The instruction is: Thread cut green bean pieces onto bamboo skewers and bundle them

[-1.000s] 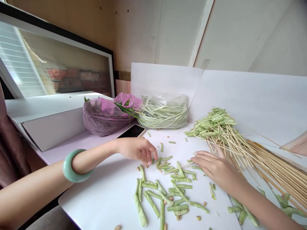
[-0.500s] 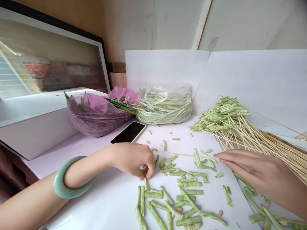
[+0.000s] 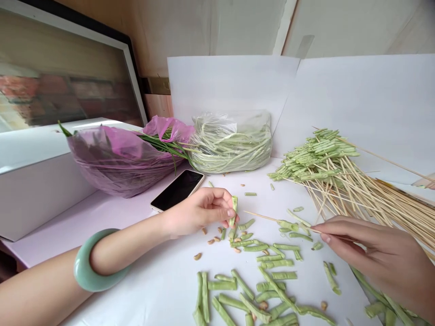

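Observation:
My left hand (image 3: pixel 212 210), with a green bangle on its wrist, pinches a short piece of green bean (image 3: pixel 234 204) upright between thumb and fingers. My right hand (image 3: pixel 367 249) grips a thin bamboo skewer (image 3: pixel 260 216), its bare tip pointing left toward that piece. Another bean piece (image 3: pixel 288 225) appears threaded on the skewer, between its tip and my fingers. Below both hands, many cut bean pieces (image 3: pixel 268 263) lie scattered on the white surface, with small tan beans (image 3: pixel 197 256) among them.
A pile of bamboo skewers (image 3: pixel 384 194) bearing bean pieces (image 3: pixel 316 154) lies at the right. Toward the back sit a clear bag of long beans (image 3: pixel 234 145) and a purple bag of greens (image 3: pixel 125 163). A phone (image 3: pixel 178 190) lies before them; a white box (image 3: pixel 44 194) stands left.
My left hand has picked up a bean piece from the surface and raised it near the skewer's tip. My right hand has shifted slightly, and the skewer now tilts differently.

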A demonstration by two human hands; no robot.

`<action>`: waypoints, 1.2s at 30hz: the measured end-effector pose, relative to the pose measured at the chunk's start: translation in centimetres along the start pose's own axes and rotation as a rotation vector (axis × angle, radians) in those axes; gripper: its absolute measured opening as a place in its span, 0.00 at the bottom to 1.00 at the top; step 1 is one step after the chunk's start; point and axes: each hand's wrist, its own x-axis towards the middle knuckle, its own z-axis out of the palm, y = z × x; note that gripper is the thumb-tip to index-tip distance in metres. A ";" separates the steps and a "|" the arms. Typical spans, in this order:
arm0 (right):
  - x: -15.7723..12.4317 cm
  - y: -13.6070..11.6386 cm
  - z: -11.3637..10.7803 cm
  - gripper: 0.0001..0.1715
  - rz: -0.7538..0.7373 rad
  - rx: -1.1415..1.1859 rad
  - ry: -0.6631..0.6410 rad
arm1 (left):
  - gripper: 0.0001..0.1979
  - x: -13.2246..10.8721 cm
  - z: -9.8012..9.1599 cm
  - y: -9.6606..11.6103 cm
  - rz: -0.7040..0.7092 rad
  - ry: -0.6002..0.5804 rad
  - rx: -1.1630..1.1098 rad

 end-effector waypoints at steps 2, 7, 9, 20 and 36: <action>-0.1 -0.5 0.2 0.08 0.011 -0.008 0.009 | 0.12 -0.1 0.1 -0.1 -0.019 0.007 -0.048; 0.1 -1.2 0.2 0.11 -0.009 -0.049 -0.026 | 0.12 -0.1 0.3 -0.3 -0.051 0.029 -0.106; 0.1 -1.0 0.2 0.10 -0.004 -0.068 -0.049 | 0.12 -0.1 0.4 -0.3 -0.052 0.035 -0.105; -0.6 -0.7 0.4 0.10 0.010 -0.094 -0.065 | 0.10 -0.1 0.1 -0.3 -0.035 0.039 -0.083; 0.7 -3.4 0.7 0.10 -0.144 -0.177 0.085 | 0.05 -0.3 0.3 -0.5 -0.033 0.185 0.218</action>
